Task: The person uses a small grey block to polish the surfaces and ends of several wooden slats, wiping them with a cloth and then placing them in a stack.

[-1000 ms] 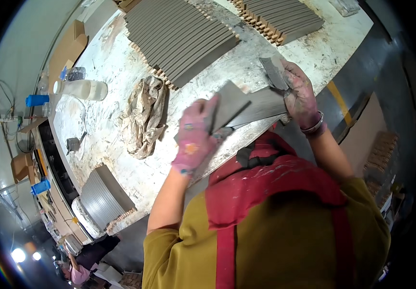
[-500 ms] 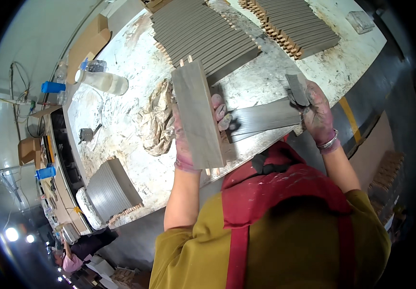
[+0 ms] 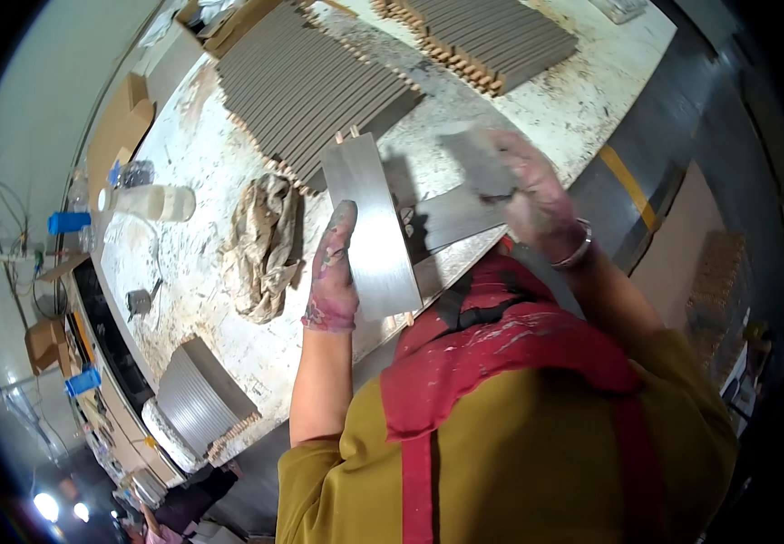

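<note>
My left hand (image 3: 333,272), stained pink, grips the left edge of a long grey slat (image 3: 374,222) with small wooden pegs sticking out at both ends. The slat is held tilted above the white workbench (image 3: 201,236). My right hand (image 3: 528,195) is closed on a grey pad-like block (image 3: 475,161) and presses it down on another grey slat (image 3: 451,222) lying at the bench's near edge, just right of the held slat.
Two rows of grey pegged slats (image 3: 310,91) (image 3: 491,41) lie fanned at the back of the bench. A crumpled stained rag (image 3: 265,240) sits left of my left hand. A plastic bottle (image 3: 151,201) lies further left, and a slat stack (image 3: 197,399) rests at the near left.
My left hand has lifted one slat away from the other and swung it upright, then leftward and flatter. My right hand with the grey block moved left onto the remaining slat.
</note>
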Demonstrator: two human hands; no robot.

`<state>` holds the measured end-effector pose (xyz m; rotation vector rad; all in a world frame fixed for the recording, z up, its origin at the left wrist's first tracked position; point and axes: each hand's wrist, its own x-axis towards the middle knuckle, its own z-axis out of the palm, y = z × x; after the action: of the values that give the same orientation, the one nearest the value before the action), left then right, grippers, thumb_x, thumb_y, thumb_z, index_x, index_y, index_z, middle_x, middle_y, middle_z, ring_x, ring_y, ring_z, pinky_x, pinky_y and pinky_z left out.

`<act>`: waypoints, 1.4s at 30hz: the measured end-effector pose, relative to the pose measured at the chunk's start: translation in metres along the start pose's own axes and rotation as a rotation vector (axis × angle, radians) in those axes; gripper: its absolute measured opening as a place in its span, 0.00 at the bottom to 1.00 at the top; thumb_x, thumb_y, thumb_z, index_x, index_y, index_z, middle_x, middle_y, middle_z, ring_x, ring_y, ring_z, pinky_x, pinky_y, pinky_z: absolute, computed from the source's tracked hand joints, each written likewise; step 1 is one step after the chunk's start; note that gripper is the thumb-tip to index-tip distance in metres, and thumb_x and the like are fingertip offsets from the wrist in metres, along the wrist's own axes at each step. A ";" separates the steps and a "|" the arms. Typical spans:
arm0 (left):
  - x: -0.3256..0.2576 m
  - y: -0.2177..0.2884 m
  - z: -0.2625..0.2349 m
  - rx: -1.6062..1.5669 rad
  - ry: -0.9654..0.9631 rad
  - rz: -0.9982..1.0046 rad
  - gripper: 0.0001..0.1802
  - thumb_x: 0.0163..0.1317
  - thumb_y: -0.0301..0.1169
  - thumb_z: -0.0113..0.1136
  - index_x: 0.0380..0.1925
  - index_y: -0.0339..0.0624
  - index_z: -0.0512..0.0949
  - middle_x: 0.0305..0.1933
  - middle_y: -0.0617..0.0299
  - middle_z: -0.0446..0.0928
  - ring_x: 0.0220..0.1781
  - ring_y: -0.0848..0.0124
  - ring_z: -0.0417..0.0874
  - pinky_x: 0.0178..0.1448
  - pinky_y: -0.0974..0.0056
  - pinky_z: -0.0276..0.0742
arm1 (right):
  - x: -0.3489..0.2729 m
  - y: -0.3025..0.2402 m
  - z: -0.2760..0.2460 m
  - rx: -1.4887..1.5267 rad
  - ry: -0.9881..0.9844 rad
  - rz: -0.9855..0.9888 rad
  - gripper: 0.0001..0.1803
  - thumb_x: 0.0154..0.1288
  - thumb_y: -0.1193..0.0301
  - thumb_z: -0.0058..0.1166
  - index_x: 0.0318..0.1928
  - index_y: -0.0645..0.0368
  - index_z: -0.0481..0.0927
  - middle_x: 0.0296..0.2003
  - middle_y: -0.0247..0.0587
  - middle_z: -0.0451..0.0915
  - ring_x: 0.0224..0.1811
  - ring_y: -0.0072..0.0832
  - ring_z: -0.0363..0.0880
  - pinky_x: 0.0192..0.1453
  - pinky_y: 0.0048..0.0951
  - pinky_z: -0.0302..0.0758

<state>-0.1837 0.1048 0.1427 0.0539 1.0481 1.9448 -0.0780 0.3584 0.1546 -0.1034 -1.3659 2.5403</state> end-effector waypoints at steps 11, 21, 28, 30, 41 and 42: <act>0.045 -0.004 0.034 1.018 0.199 0.197 0.26 0.66 0.32 0.61 0.63 0.37 0.71 0.55 0.51 0.78 0.54 0.63 0.80 0.58 0.64 0.74 | 0.003 0.009 0.021 0.281 -0.120 0.063 0.22 0.75 0.68 0.44 0.62 0.68 0.68 0.55 0.45 0.78 0.57 0.29 0.77 0.64 0.32 0.71; 0.062 -0.042 -0.017 1.342 0.204 0.322 0.17 0.58 0.28 0.56 0.48 0.36 0.78 0.46 0.46 0.79 0.50 0.47 0.78 0.56 0.52 0.75 | 0.010 0.054 0.036 -0.033 -0.098 0.239 0.27 0.68 0.65 0.55 0.63 0.65 0.70 0.56 0.43 0.77 0.59 0.29 0.75 0.65 0.29 0.70; 0.065 -0.035 -0.008 1.449 0.178 0.436 0.17 0.70 0.35 0.51 0.52 0.38 0.78 0.47 0.46 0.80 0.52 0.48 0.79 0.58 0.53 0.74 | 0.043 0.057 0.000 0.113 0.198 0.166 0.21 0.67 0.64 0.57 0.57 0.60 0.75 0.55 0.42 0.77 0.57 0.33 0.77 0.60 0.40 0.77; 0.059 -0.030 0.006 1.459 0.213 0.405 0.19 0.73 0.38 0.47 0.53 0.39 0.79 0.48 0.46 0.81 0.53 0.48 0.78 0.59 0.53 0.73 | 0.059 0.040 -0.002 0.059 0.356 0.092 0.24 0.65 0.61 0.60 0.56 0.62 0.75 0.48 0.42 0.78 0.49 0.28 0.78 0.53 0.24 0.75; 0.061 -0.026 0.008 1.333 0.214 0.353 0.17 0.71 0.37 0.51 0.53 0.41 0.78 0.50 0.47 0.80 0.53 0.49 0.78 0.58 0.55 0.73 | 0.029 0.037 -0.002 0.121 0.206 0.069 0.19 0.74 0.65 0.49 0.60 0.60 0.72 0.50 0.37 0.79 0.51 0.24 0.78 0.56 0.34 0.74; 0.059 -0.025 0.005 1.334 0.227 0.351 0.17 0.71 0.37 0.51 0.53 0.41 0.78 0.50 0.47 0.80 0.53 0.49 0.78 0.58 0.55 0.73 | 0.024 0.040 0.001 0.149 0.152 0.098 0.19 0.75 0.65 0.47 0.60 0.61 0.71 0.51 0.38 0.79 0.51 0.25 0.78 0.57 0.35 0.74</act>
<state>-0.1997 0.1570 0.1077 0.7970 2.4309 1.1903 -0.1093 0.3428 0.1239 -0.3354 -1.1382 2.6428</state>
